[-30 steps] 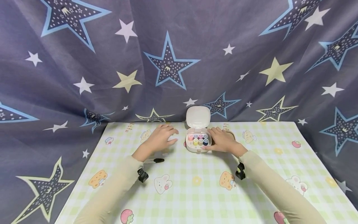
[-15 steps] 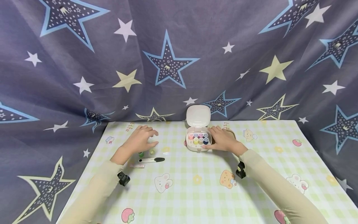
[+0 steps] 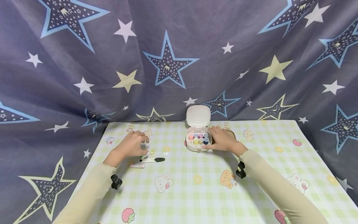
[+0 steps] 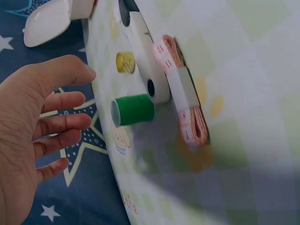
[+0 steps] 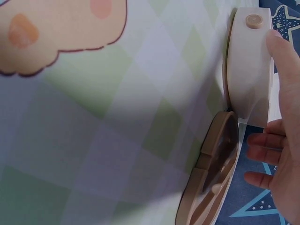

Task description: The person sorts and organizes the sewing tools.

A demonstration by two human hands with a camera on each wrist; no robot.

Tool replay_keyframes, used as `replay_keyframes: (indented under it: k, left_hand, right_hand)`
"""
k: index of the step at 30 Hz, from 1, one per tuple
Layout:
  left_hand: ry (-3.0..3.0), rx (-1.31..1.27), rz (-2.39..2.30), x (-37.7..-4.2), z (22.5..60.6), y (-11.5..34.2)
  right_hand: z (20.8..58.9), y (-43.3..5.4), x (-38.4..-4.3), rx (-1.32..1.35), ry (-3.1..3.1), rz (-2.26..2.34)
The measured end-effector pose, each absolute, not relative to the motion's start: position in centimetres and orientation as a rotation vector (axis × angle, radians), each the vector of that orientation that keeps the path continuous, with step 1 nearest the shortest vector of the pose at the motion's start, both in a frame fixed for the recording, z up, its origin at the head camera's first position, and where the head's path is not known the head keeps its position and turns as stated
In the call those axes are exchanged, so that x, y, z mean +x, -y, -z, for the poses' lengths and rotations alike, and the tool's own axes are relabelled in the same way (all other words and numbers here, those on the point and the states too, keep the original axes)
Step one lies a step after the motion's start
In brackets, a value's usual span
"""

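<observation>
Green cylindrical thread spool (image 4: pixel 136 110) sits near the relaxed, unclenched left hand (image 3: pixel 130 144). The right hand (image 3: pixel 222 140) grips a white, rounded plastic box (image 5: pixel 249 70).

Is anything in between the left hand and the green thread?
Nothing visible is: in the left wrist view, there's only open space between the left hand and the green thread. The yellow thimble, the white tool and the tape measure lie near it, outside that gap.
</observation>
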State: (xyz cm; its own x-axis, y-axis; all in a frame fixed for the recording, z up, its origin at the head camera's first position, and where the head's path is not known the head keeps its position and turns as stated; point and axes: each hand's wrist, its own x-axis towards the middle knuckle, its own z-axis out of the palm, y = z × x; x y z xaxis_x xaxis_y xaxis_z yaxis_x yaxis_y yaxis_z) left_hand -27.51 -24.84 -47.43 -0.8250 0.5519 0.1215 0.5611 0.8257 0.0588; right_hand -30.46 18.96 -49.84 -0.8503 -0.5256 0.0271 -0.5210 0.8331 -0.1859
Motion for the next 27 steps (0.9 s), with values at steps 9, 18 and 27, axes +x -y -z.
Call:
replay_keyframes:
  k: [9,18,27]
  left_hand:
    - [2.976,-0.877,0.097,-27.3,47.8,25.6]
    - [2.988,-0.901,0.116,-27.1,47.8,25.8]
    - [3.040,-0.877,0.142,-27.1,48.1,26.1]
  right_hand:
    - [49.8,-19.0,-30.5,-0.844,-2.983,0.276]
    - [49.9,-19.0,-30.6,-0.858,-2.992,0.264]
    - [49.7,-18.9,-30.5,-0.851,-2.979,0.285]
